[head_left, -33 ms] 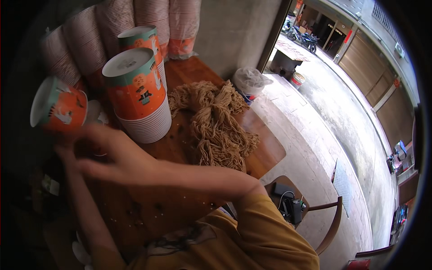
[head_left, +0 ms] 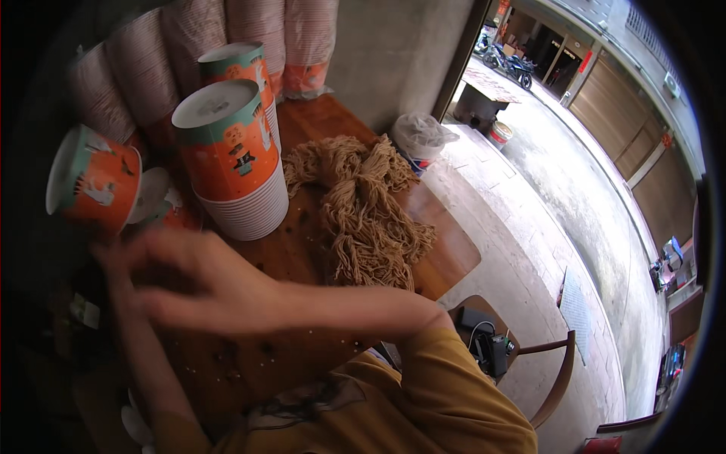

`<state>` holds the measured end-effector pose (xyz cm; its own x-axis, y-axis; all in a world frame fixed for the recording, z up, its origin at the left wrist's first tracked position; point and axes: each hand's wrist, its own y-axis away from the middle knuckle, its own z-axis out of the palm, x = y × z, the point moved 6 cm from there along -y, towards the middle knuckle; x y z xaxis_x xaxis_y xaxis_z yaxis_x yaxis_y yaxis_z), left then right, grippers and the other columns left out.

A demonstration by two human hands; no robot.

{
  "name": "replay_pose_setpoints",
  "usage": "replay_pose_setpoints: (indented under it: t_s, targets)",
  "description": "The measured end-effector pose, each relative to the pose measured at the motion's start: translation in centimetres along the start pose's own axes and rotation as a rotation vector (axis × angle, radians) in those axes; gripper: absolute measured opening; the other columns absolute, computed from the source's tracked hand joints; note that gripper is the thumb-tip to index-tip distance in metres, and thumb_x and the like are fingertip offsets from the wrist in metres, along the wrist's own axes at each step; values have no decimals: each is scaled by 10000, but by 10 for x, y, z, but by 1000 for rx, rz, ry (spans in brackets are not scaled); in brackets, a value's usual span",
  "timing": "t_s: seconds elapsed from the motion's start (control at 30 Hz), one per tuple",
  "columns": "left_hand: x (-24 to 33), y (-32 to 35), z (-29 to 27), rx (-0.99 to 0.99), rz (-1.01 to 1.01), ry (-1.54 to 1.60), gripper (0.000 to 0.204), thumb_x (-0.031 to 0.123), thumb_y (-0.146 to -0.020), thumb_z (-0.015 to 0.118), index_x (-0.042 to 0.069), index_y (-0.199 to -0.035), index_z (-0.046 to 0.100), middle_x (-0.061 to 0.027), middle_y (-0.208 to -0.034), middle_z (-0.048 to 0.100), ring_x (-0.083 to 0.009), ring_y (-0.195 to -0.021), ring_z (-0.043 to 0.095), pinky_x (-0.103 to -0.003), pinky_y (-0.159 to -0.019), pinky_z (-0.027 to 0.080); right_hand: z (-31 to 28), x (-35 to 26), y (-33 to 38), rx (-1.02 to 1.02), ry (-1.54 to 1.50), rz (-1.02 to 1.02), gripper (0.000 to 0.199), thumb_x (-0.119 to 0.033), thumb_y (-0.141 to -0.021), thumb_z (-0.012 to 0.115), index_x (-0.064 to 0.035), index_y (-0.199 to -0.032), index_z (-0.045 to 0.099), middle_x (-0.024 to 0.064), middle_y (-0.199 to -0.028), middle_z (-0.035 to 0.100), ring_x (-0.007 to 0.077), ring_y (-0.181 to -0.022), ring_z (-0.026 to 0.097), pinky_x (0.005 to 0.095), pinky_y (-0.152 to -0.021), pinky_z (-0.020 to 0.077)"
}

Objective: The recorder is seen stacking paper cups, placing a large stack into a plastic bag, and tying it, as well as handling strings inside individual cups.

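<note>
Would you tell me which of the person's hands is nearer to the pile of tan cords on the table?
Right. The right hand, blurred, hovers just left of the pile of tan cords. The left hand is farther left, beneath the tilted orange cup.

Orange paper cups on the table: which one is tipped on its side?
The single orange cup at far left, just above the blurred hands, mouth facing left. The tall cup stack and the stack behind it stand upright.

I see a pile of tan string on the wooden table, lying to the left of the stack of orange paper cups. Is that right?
Not quite. The head view shows the pile of tan string on the wooden table, but it lies to the right of the stack of orange paper cups, not the left.
</note>
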<state>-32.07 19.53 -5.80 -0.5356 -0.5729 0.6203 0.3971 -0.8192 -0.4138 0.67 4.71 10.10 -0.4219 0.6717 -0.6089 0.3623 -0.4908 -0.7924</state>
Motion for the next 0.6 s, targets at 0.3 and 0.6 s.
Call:
replay_pose_setpoints:
  t_s: [0.3, 0.6]
  targets:
    - [132, -74, -18, 212, 238, -142, 500, 256, -989, 388, 4, -1420, 360, -194, -1440, 399, -344, -1275, 462, -484, -1030, 423, 20, -112, 38, -157, -581, -10, 394, -227, -917, 638, -43, -597, 500, 111, -619, 442, 291, -534, 451, 381, -490, 362]
    - [117, 137, 183, -999, 394, -1469, 285, 196, -949, 491, 33, -1155, 603, -121, -1111, 660, -262, -993, 621, -370, -868, 481, 9, -103, 51, -118, -911, -60, 313, -252, -931, 615, -47, -702, 553, 119, -669, 499, 307, -575, 479, 379, -494, 396]
